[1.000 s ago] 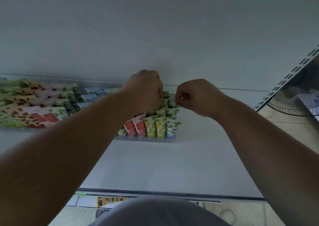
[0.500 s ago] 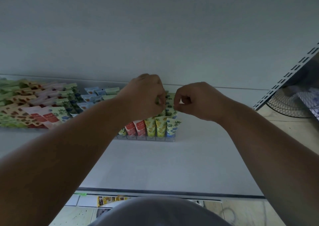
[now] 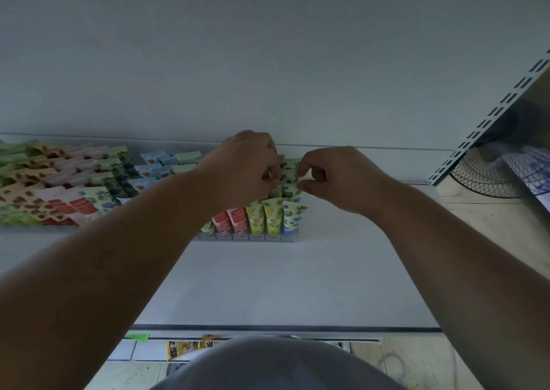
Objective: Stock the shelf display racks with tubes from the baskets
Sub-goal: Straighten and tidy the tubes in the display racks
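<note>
Two hands work at the back of the clear display rack (image 3: pixel 247 237) on the white shelf (image 3: pixel 268 285). Our left hand (image 3: pixel 247 166) is curled, its fingertips pinching the flat crimped top of a tube that its own knuckles mostly hide. Our right hand (image 3: pixel 330 178) pinches the crimped edge of a green-leaf tube (image 3: pixel 293 191) between thumb and forefinger; the other fingers are folded in.

That tube stands just left of and below the right hand, in the rack's rightmost column, behind the blue-and-green front tube (image 3: pixel 293 218). Its long axis runs roughly upright, tilted back, cap end down into the rack. The right hand is the nearer one, so we judge it will do the seating, pressing down along that axis, while the left steadies the neighbouring column.

Front-row tubes, red (image 3: pixel 229 220) and yellow (image 3: pixel 265 217) among them, look soft and glossy: flattened at the top, round at the cap, overlapping like shingles. Being slick, they may slide or lean when nudged. A fuller rack (image 3: pixel 59 199) sits well apart to the left.
</note>
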{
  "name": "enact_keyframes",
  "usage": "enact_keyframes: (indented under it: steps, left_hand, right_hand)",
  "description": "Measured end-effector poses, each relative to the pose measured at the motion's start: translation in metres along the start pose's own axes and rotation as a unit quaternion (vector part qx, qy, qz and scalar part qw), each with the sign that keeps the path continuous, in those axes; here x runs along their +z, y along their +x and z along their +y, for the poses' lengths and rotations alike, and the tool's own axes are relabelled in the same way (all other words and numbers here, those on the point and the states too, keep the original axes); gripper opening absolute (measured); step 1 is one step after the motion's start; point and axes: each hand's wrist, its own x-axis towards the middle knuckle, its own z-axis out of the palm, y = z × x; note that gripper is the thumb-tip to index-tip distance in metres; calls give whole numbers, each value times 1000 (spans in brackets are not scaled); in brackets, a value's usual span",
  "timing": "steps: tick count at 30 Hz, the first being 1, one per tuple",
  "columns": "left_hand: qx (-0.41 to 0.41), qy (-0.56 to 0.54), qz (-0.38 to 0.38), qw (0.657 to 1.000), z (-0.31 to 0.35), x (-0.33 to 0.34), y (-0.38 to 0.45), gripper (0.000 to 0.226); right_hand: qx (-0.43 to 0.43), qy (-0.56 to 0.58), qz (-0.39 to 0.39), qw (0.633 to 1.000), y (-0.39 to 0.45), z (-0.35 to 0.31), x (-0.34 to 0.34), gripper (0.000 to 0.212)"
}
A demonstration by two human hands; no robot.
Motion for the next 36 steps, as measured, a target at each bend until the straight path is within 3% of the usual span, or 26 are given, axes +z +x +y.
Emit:
enact_keyframes:
  steps: [8,14,22,27,36]
  left_hand:
    - [-18,-41,72,996,4,-1,-30,10]
    - [-66,-34,130,989,-2,-2,-63,10]
    - [-133,-11,151,979,-29,-17,-111,17]
    - [-130,-26,143,981,-51,-27,-125,15]
    - [-73,0,59,996,-75,-27,-122,24]
  right_hand:
    - [-19,66,-8,998,-16,-13,-2,5]
    - [-30,42,26,998,-11,-28,2,7]
    - [-69,6,49,996,2,-70,17,6]
    - [-53,-33,65,996,10,-99,32,7]
    - [21,-84,51,995,14,-118,55,9]
